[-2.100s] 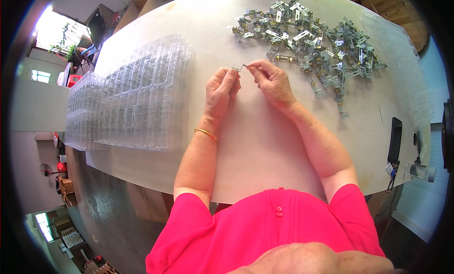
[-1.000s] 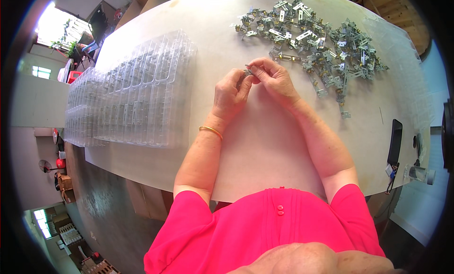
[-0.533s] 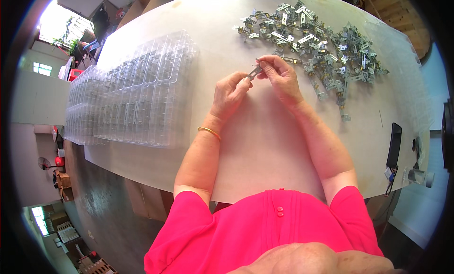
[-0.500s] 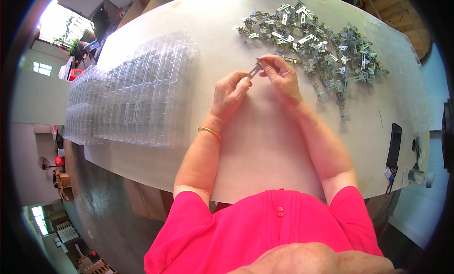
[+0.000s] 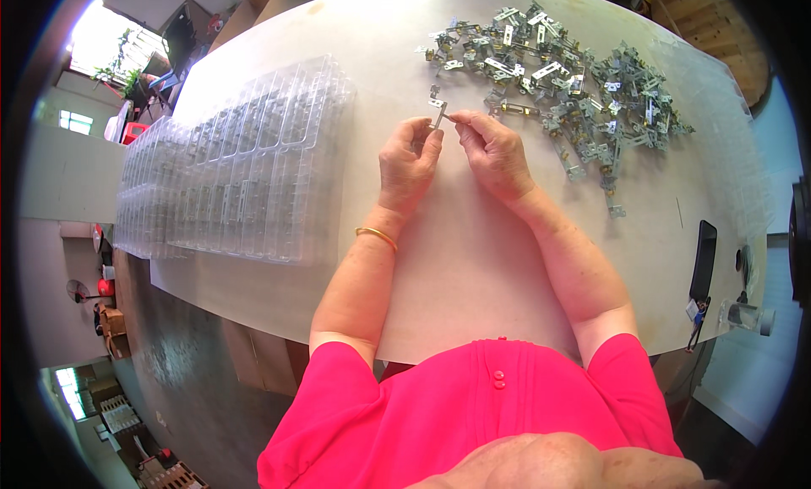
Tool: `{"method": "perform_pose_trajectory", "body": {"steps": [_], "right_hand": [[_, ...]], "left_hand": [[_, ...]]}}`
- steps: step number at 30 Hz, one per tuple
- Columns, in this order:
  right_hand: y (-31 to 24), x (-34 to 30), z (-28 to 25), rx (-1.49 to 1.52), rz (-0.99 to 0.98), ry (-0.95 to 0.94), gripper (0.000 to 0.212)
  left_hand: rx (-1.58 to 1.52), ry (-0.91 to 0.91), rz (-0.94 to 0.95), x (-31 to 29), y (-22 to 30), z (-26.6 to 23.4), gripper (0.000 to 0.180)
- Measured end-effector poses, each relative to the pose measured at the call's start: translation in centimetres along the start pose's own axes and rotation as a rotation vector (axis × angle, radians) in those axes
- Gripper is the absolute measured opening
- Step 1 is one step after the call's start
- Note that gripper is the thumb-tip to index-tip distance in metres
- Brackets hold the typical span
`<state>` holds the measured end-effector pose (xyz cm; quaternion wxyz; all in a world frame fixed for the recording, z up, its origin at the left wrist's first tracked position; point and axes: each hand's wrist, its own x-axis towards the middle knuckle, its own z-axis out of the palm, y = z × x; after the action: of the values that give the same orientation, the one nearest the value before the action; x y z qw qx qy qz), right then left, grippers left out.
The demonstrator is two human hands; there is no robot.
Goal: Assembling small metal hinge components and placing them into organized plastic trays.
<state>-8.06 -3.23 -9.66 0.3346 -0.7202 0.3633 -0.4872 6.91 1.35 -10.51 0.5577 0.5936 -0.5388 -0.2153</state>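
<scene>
My left hand (image 5: 408, 164) pinches a small silver metal fitting (image 5: 438, 116) between thumb and fingers. The fitting stands nearly upright, its bent, holed end pointing away from me above the fingertips. Close on its right side, my right hand (image 5: 497, 155) is closed in a pinch, thumb and forefinger meeting at a thin part that juts from the fitting. How that thin part joins the rest is too small to tell. Beyond my right hand lies a large heap of similar metal fittings (image 5: 547, 70), some with brass-coloured parts.
Stacked clear plastic trays (image 5: 314, 203) holding metal fittings fill the left of the pale table (image 5: 473, 278). More clear plastic (image 5: 718, 100) lies along the right edge. Nearer me on the right are a black phone (image 5: 704, 261), a thin needle-like piece (image 5: 679, 212) and a clear bottle (image 5: 748, 317).
The fitting has turned from slanting to nearly upright, with its bent end now showing. My right hand has drawn slightly toward me, and its fingers have shifted from the far end to the fitting's side.
</scene>
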Motion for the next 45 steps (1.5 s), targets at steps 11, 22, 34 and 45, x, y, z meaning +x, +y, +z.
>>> {"method": "perform_pose_trajectory", "body": {"steps": [11, 22, 34, 45], "right_hand": [[-0.3, -0.1, -0.3, -0.125, -0.017, -0.048, 0.008], [0.3, -0.5, 0.3, -0.044, 0.076, -0.091, 0.005], [1.3, 0.1, -0.7, 0.210, 0.328, -0.131, 0.012], [0.0, -2.1, -3.1, 0.340, 0.339, -0.232, 0.011]], "left_hand": [[0.170, 0.027, 0.222, -0.4, -0.1, 0.4, 0.022], [0.306, 0.143, 0.254, 0.1, -0.8, -0.3, 0.016], [0.430, 0.028, 0.192, 0.0, -0.9, -0.4, 0.016], [0.541, -0.045, 0.162, 0.2, -0.6, -0.4, 0.018]]}}
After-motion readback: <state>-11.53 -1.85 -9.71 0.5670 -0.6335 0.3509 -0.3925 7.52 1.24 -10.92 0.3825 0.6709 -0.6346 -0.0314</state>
